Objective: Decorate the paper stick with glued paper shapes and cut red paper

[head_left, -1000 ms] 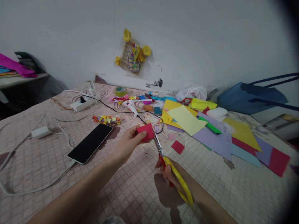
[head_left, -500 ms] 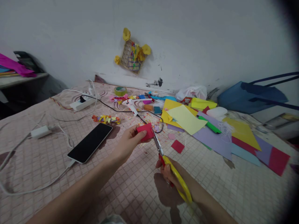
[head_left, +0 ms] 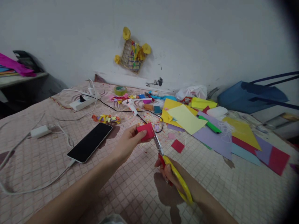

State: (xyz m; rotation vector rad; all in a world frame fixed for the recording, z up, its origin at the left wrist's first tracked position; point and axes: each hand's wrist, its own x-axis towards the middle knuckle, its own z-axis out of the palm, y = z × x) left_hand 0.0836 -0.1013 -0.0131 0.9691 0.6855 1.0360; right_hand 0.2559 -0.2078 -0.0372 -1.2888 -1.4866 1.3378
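Note:
Between thumb and fingers, my left hand (head_left: 133, 138) pinches a small red paper piece (head_left: 145, 131) above the table. My right hand (head_left: 171, 172) grips a pair of scissors (head_left: 179, 183) with yellow and red handles. The scissor blades lie along the right edge of the red paper; whether they cut into it I cannot tell. A loose red paper square (head_left: 177, 146) rests on the table to the right of the blades. Beyond my left hand lies a white glue gun (head_left: 131, 106) with a black cord.
A black-screened phone (head_left: 90, 143) on a charging cable lies left of my left hand. Coloured paper sheets (head_left: 212, 140) spread on the right, with a green cutter (head_left: 211, 125) on them. A power strip (head_left: 84, 103) and green tape (head_left: 120, 90) stand farther back.
Almost nothing differs. Both hands, the red paper and the scissors keep nearly the same place.

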